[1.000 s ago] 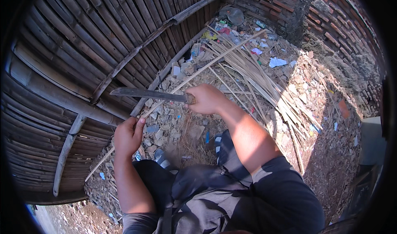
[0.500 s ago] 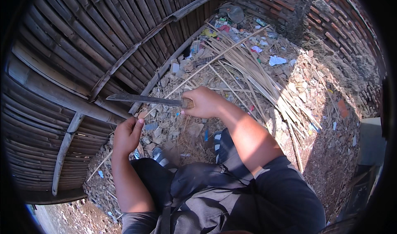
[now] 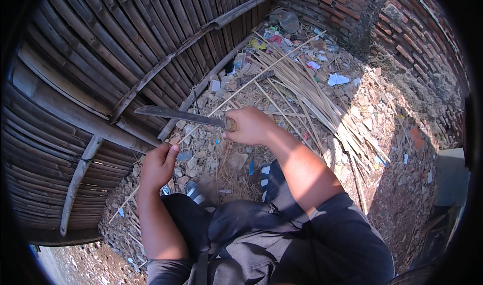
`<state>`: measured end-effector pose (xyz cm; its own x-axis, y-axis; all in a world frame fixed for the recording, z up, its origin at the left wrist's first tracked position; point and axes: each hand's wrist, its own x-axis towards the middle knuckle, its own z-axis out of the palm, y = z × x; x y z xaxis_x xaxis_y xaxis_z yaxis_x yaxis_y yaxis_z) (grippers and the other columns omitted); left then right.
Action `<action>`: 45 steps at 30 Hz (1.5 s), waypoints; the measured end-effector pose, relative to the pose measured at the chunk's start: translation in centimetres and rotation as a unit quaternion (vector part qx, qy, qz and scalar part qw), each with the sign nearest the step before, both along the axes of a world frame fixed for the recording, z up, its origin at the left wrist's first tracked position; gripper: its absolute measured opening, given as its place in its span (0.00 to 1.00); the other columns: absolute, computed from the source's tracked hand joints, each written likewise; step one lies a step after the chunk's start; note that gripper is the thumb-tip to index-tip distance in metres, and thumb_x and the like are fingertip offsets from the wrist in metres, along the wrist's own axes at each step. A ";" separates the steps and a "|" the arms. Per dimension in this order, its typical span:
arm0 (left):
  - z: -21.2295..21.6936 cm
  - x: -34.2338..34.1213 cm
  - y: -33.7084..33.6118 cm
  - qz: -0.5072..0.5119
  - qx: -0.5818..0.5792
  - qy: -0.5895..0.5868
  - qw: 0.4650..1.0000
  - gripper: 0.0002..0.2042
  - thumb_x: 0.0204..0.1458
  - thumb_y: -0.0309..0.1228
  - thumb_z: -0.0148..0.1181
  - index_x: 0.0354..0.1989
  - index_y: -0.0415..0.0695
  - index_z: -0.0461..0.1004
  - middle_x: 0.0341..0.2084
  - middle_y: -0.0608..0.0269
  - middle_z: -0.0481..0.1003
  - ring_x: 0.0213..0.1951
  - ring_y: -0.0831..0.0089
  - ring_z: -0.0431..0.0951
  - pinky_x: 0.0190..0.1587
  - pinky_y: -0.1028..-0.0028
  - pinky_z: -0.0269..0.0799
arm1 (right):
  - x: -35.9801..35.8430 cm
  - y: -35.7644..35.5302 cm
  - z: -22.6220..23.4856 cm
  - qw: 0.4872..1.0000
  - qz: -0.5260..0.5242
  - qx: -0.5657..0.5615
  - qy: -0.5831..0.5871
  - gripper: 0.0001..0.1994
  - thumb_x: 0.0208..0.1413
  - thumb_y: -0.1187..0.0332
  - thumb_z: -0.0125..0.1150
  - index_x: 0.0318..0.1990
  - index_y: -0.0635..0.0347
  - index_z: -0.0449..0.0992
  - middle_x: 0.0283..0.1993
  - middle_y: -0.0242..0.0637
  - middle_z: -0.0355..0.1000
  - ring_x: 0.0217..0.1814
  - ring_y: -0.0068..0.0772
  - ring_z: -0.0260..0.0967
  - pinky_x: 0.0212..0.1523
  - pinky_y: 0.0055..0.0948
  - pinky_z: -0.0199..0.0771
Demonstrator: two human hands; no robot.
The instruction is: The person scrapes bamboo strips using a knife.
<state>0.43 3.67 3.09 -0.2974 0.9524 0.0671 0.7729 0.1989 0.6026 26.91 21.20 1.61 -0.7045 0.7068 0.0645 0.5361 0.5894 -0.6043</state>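
My right hand [image 3: 247,125] is closed around the wooden handle of a machete [image 3: 183,116]. Its long dark blade points left, toward the bamboo wall, and crosses over a thin bamboo strip [image 3: 241,88]. My left hand [image 3: 160,165] pinches that strip between thumb and fingers, just below the blade. From there the strip slants far up to the right over the rubble, and its other end shows behind my left forearm at the lower left. Whether the blade touches the strip, I cannot tell.
Many pale bamboo strips [image 3: 322,101] lie piled on the rubble to the right. A bamboo slat wall [image 3: 151,48] stands close on the left, a brick wall [image 3: 417,48] at the far right. Litter [image 3: 287,38] covers the far corner. My sandalled feet [image 3: 265,176] stand among debris.
The machete and both hands keep nearly the same pose; the blade sits slightly more to the right and tilts a little more. The whole view has shifted slightly.
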 end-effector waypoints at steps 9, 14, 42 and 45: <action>0.6 0.7 -0.1 0.027 0.008 0.065 0.997 0.22 0.69 0.47 0.55 0.30 0.38 0.75 0.20 0.43 0.73 0.26 0.41 0.76 0.31 0.54 0.70 | 0.7 3.9 -1.3 0.987 -0.067 -0.103 0.105 0.22 0.53 0.60 0.75 0.50 0.65 0.81 0.45 0.53 0.81 0.48 0.46 0.80 0.52 0.41 0.77; 1.3 1.6 0.2 0.007 -0.005 0.090 0.996 0.22 0.68 0.46 0.56 0.30 0.39 0.75 0.21 0.42 0.74 0.29 0.38 0.76 0.31 0.51 0.70 | 0.1 0.5 0.8 0.998 0.005 -0.039 -0.046 0.26 0.53 0.54 0.74 0.53 0.65 0.80 0.45 0.54 0.81 0.50 0.50 0.81 0.53 0.43 0.76; 2.1 2.3 0.4 0.003 -0.013 0.100 0.995 0.23 0.68 0.47 0.55 0.29 0.38 0.74 0.21 0.42 0.73 0.28 0.38 0.75 0.30 0.51 0.68 | 1.8 3.8 -2.3 0.998 -0.012 -0.028 0.051 0.26 0.53 0.55 0.74 0.54 0.63 0.80 0.43 0.56 0.81 0.47 0.55 0.80 0.50 0.45 0.78; 2.2 1.4 -0.1 0.010 -0.019 0.134 0.991 0.23 0.68 0.47 0.56 0.29 0.38 0.74 0.21 0.41 0.73 0.29 0.38 0.75 0.31 0.51 0.68 | 3.0 6.0 -2.5 0.979 -0.088 -0.156 0.097 0.28 0.53 0.55 0.75 0.57 0.64 0.79 0.47 0.57 0.81 0.48 0.53 0.81 0.51 0.42 0.78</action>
<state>1.87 3.56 5.25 -0.2932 0.9497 0.1103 0.8994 0.2349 0.3687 29.89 27.17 -0.90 -0.5659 0.8228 -0.0527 0.4696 0.2692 -0.8408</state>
